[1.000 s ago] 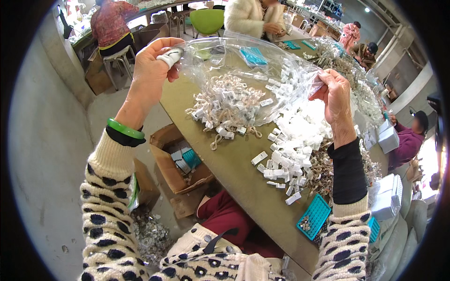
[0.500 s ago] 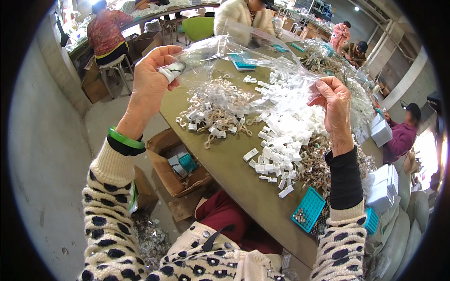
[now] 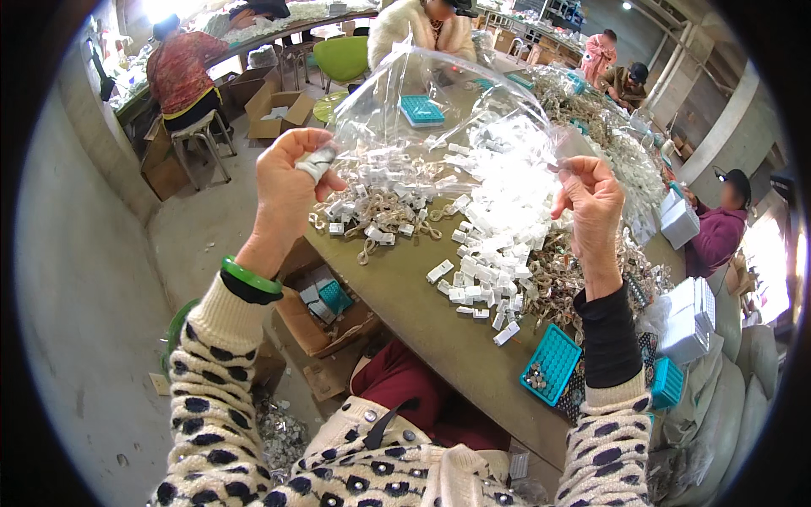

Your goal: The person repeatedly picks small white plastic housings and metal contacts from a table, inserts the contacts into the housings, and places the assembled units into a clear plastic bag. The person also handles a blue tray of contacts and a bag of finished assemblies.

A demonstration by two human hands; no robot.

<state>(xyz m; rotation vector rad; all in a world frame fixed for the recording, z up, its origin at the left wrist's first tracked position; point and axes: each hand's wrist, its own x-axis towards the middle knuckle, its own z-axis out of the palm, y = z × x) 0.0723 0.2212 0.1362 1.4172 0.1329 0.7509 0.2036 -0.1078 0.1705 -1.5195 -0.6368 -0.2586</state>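
Note:
Above the table I hold a clear plastic bag (image 3: 384,106) stretched between my two hands. My left hand (image 3: 291,182) pinches its left edge; one finger is wrapped in white material. The opposite edge is gripped between the thumb and fingers of my right hand (image 3: 594,198). Beneath the bag, a spread of small white plastic pieces (image 3: 494,262) covers much of the tabletop (image 3: 397,291). Left of them sits a pile of white pieces with looped beige cords (image 3: 376,211), partly seen through the film.
A teal tray (image 3: 552,363) with small round metal parts lies near my right forearm. White stacked trays (image 3: 688,317) stand farther right. Below the table's left edge is an open cardboard box (image 3: 308,317). Several people sit around, one across the table in a white fluffy coat (image 3: 397,34).
The bag has billowed wider and higher between my hands. My left hand has shifted slightly right and down in the picture, while the view has turned a little.

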